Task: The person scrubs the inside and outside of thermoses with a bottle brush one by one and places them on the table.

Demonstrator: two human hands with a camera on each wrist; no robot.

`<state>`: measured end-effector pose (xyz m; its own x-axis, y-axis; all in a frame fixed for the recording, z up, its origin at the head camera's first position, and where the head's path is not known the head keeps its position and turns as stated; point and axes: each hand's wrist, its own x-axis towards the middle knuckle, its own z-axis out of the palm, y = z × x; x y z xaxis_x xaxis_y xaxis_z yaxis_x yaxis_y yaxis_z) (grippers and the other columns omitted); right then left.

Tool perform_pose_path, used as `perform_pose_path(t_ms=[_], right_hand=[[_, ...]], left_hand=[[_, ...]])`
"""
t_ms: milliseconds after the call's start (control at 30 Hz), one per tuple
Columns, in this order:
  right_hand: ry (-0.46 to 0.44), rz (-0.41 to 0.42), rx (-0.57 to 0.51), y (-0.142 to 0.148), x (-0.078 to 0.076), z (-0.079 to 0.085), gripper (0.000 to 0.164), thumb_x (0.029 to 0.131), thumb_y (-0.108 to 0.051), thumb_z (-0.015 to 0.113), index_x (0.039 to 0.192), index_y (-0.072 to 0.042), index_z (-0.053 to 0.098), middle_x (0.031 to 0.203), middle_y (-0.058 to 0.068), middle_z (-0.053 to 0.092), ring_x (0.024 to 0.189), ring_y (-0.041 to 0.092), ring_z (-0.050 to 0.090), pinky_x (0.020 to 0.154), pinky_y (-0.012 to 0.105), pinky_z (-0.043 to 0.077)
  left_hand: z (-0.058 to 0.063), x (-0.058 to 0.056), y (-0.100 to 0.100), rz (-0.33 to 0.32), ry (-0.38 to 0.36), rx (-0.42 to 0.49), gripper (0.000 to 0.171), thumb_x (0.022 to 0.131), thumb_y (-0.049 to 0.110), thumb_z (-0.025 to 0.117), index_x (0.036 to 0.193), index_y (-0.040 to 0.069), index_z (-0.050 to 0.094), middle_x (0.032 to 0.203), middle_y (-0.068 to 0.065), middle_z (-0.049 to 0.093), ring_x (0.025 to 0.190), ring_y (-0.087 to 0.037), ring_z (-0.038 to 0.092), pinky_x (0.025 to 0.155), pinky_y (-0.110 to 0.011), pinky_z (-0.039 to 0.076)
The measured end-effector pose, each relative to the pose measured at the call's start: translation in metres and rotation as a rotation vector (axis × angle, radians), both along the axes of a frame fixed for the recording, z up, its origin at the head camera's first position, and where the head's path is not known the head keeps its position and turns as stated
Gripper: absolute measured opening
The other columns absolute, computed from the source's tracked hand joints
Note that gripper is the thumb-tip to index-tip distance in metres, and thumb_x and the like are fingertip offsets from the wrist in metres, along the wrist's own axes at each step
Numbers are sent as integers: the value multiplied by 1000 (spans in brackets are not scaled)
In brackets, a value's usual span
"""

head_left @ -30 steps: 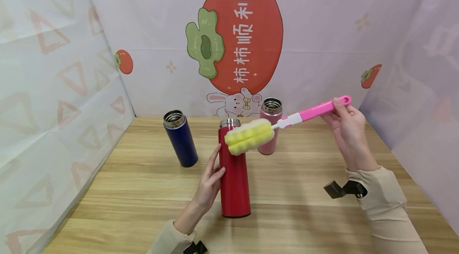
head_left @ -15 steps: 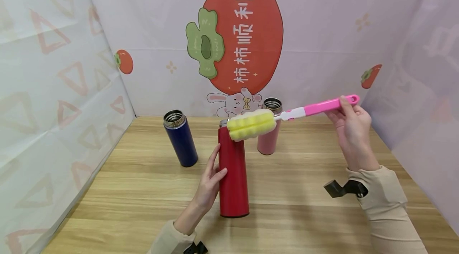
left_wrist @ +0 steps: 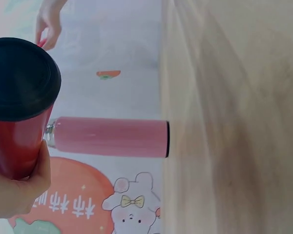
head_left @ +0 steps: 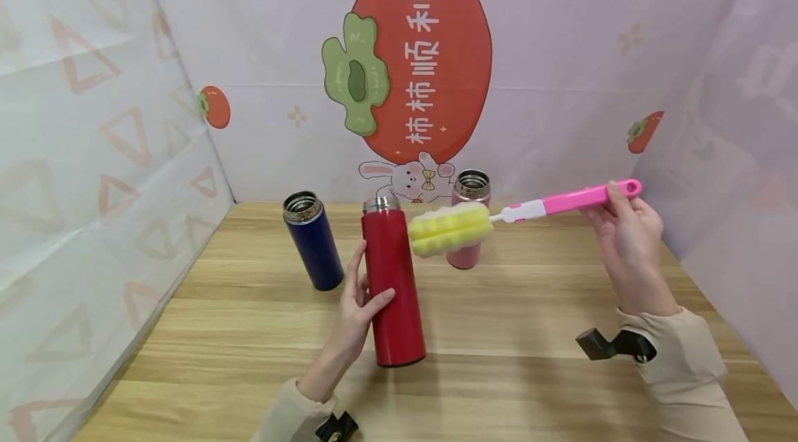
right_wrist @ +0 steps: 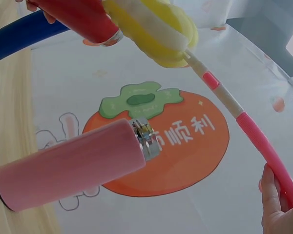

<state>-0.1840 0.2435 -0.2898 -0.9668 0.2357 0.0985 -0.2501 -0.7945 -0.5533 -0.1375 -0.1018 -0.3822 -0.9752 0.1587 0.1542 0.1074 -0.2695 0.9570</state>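
Note:
In the head view, my left hand (head_left: 354, 314) grips a red thermos flask (head_left: 393, 283) by its side, thumb across the front. The flask leans a little to the left, steel mouth up and uncapped; its black base (left_wrist: 22, 80) shows raised in the left wrist view. My right hand (head_left: 632, 255) pinches the pink handle of a bottle brush (head_left: 450, 228) near its looped end. The brush's yellow-and-white sponge head points left, just right of the flask's upper body. Behind the sponge, overlapped by it, stands a pink thermos flask (head_left: 463, 258), also uncapped.
A dark blue thermos flask (head_left: 316, 248) without a lid stands upright at the left of the wooden table (head_left: 237, 338). Printed cloth walls (head_left: 548, 68) enclose the table at the back and both sides. A black camera mount sits on each wrist.
The red flask has shifted left and slightly up with my left hand. The brush has moved right with my right hand, so its sponge no longer overlaps the red flask's mouth.

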Motion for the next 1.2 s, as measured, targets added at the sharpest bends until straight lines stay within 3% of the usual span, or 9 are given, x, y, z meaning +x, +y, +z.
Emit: perform_pose_path(t_ms=[400,567,933,1200], right_hand=[[-10,30,172,3,17,-17,18,82,-7,59,94,5,53,83,15,61,78,21,63,74,29,49],[-29,45,191,3,23,-23,12,83,-6,58,89,3,55,83,14,63,77,21,64,73,29,50],[-16,98,222,1,31,-38,9,86,-3,53,91,3,57,81,13,63,77,21,64,71,28,50],[-9,97,266,-12,32,-44,8,86,-3,53,90,2,59,79,13,64,76,20,65,70,28,50]], left_hand=[[17,-4,-13,124,87,43,77,82,-2,50,141,28,11,133,-13,33,114,-23,43,87,-35,42],[23,-6,-18,162,141,63,78,82,-6,48,141,28,10,133,-11,33,114,-21,44,87,-33,43],[32,-8,-23,273,183,63,80,83,-4,49,140,29,5,132,-8,31,117,-24,39,84,-32,45],[35,-6,-24,295,193,94,81,83,-5,49,140,29,5,131,-8,32,117,-25,38,83,-32,46]])
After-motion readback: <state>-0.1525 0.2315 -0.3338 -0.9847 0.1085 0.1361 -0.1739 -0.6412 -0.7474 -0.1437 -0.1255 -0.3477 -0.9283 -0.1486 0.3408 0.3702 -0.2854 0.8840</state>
